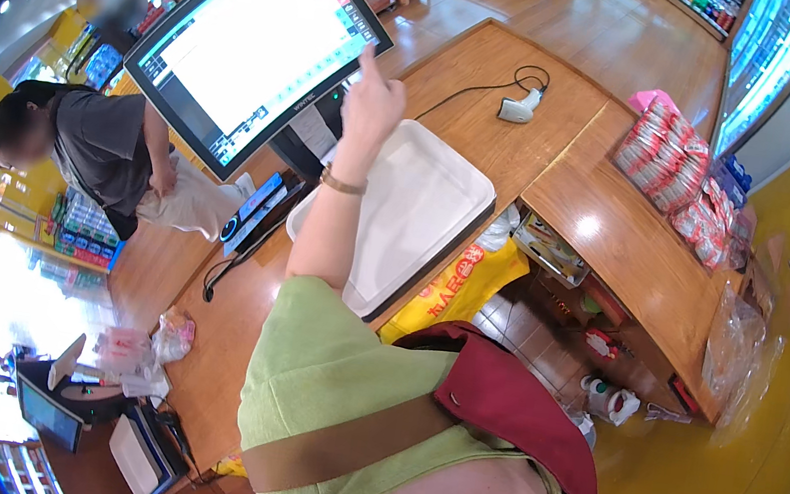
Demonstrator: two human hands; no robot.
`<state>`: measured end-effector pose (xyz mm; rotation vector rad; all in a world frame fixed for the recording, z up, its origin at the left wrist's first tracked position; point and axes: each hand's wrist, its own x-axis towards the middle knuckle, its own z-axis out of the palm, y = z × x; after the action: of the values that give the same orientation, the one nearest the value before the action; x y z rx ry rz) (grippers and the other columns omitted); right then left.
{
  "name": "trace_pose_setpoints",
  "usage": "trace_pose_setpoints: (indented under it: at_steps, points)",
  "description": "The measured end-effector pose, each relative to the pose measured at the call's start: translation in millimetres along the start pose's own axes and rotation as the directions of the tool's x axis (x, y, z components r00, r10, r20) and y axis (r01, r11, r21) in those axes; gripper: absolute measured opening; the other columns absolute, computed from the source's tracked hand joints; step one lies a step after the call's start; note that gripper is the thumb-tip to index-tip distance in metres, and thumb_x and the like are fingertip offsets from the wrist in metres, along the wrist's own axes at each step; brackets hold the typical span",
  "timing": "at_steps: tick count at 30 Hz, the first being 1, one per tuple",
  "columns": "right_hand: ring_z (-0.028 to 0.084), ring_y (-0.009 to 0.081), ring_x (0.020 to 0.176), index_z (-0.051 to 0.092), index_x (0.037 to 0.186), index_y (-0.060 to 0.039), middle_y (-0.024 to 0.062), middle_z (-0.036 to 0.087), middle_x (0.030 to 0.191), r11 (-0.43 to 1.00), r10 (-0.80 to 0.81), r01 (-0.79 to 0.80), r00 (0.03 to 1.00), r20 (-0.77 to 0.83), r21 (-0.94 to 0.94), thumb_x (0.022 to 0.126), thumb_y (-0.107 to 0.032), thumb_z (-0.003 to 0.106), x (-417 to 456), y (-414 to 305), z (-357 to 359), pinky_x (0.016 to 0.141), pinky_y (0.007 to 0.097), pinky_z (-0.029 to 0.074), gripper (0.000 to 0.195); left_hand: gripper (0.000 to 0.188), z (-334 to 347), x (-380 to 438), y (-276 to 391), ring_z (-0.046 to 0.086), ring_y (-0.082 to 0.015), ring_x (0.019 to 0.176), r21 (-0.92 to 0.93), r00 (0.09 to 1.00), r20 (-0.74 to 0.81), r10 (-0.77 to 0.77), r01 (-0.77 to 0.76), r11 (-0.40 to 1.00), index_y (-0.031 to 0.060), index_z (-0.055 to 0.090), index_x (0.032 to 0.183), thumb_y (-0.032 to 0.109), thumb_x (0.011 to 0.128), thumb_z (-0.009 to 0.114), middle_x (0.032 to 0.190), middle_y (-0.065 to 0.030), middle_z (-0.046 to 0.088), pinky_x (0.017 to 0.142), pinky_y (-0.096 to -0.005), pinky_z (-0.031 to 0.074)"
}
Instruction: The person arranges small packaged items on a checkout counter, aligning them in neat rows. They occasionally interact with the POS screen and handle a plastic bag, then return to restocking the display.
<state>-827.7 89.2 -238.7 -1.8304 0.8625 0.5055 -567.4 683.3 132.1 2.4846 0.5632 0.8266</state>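
My left hand (373, 104) is raised at the edge of a touchscreen checkout monitor (265, 39). Its index finger is extended over the lit display while the other fingers are curled, and it holds nothing. Whether the fingertip touches the glass cannot be told. A bracelet circles the wrist. Under my forearm lies a white plastic tray (419, 212) on the wooden counter (579, 68). Just left of the tray stands a small device with a blue-lit display (257, 205). My right hand is out of view.
A white handheld barcode scanner (521, 105) lies on the counter with its cable. Red-and-white packets (665, 160) are stacked at the right. A yellow bag (461, 287) hangs below the tray, near an open drawer (550, 246). Another person (100, 137) stands across the counter. A second terminal (52, 400) is lower left.
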Motion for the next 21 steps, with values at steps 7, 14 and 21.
trace_pose_setpoints:
  at_steps: [7, 14, 21]
  points:
    - [0.058, 0.0185, 0.051, 0.056, 0.100, -0.0065, 0.0100, 0.059, 0.071, 0.818, -0.420, 0.468, 0.883, 0.210, -0.334, 0.087, -0.012, 0.048, 119.5, 30.0, -57.5, 0.046, 0.0288, 0.046, 0.016, 0.052, 67.1, -120.9, 88.2, 0.055, -0.0174, 0.062, -0.475, 0.916, 0.368, 0.159, 0.038, 0.879, 0.0089, 0.034, 0.131, 0.013, 0.084, 0.054, 0.067, -0.0066, 0.055, 0.059, -0.0312, 0.045]
    - [0.058, 0.0136, 0.059, 0.063, 0.083, -0.0041, 0.0049, 0.062, 0.072, 0.921, -0.339, 0.387, 0.858, 0.387, -0.049, 0.089, -0.020, 0.052, 71.8, -158.5, -113.6, 0.052, 0.0244, 0.046, 0.020, 0.029, 104.4, -197.5, 166.6, 0.046, -0.0062, 0.059, -0.560, 0.819, 0.528, 0.225, 0.136, 0.817, 0.0037, 0.056, 0.112, 0.015, 0.085, 0.055, 0.070, 0.0008, 0.053, 0.056, -0.0223, 0.041]
    - [0.059, 0.0106, 0.067, 0.055, 0.110, -0.0028, 0.0038, 0.062, 0.081, 0.686, -0.256, -0.058, 0.914, 0.315, 0.726, 0.090, -0.022, 0.053, 68.6, -240.1, -139.6, 0.058, 0.0203, 0.047, 0.028, 0.021, 113.5, -203.0, 166.4, 0.054, -0.0077, 0.064, -0.374, 0.827, 0.560, 0.048, 0.201, 0.906, 0.0007, 0.065, 0.096, 0.017, 0.089, 0.054, 0.076, -0.0043, 0.064, 0.059, -0.0228, 0.045]
